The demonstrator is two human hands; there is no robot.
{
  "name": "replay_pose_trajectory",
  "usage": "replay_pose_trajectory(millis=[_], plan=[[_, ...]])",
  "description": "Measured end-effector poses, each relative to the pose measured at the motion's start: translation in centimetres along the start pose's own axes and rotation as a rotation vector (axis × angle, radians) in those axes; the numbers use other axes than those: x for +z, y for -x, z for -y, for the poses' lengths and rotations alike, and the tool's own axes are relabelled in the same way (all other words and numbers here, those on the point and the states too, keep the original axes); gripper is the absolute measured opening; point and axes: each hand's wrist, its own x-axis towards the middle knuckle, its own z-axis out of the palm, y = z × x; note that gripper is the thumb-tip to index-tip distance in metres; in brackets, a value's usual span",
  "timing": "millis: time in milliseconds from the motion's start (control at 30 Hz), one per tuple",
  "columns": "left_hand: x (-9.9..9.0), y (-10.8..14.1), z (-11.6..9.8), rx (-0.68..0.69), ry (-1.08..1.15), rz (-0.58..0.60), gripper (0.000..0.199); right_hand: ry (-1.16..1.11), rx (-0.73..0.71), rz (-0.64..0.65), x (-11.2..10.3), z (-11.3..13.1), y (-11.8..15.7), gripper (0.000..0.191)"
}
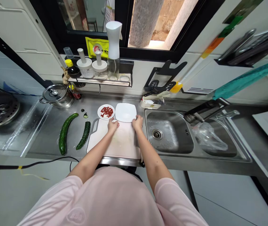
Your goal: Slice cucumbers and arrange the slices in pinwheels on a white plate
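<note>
A stainless-steel counter is fitted with a double sink, right of the white cutting board; a clear plastic bag is held in its farther basin. Left of the board and farther back, a lidded steel pot is set down. On the wall rack beyond the board, a white-topped spray bottle, two white-lidded seasoning jars and a yellow-capped dark bottle are kept. Behind them a yellow packet is printed with a red emblem and dark characters, too small to be read.

A white square plate is placed at the board's far edge. Its near corners are met by the left hand and right hand, both with fingers curled; whether the plate is pinched cannot be told. Two cucumbers are laid left of the board. Beyond its far-left corner, chopped red pieces are held on a round white plate.
</note>
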Motion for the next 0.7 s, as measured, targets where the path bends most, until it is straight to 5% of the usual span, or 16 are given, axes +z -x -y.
replay_pose_trajectory(millis=[133,300,467,700], plan=[[-2.3,1.7,-0.5,0.117,0.029,0.003,0.042,-0.057,-0.071,-0.052,-1.4,-0.6,2.1,0.034],[-6.6,2.5,-1.9,0.268,-0.064,-0.185,0.038,-0.065,-0.129,-0.051,-4.1,-3.2,6.3,0.032],[-10.8,2.9,-2.2,0.374,-0.425,-0.46,0.037,0.093,-0.123,0.043,-6.5,-6.4,10.2,0.035],[-13.5,5.4,-2.2,0.385,-0.969,-0.566,0.039,0.362,-0.027,0.209,-8.5,-7.9,13.0,0.046]])
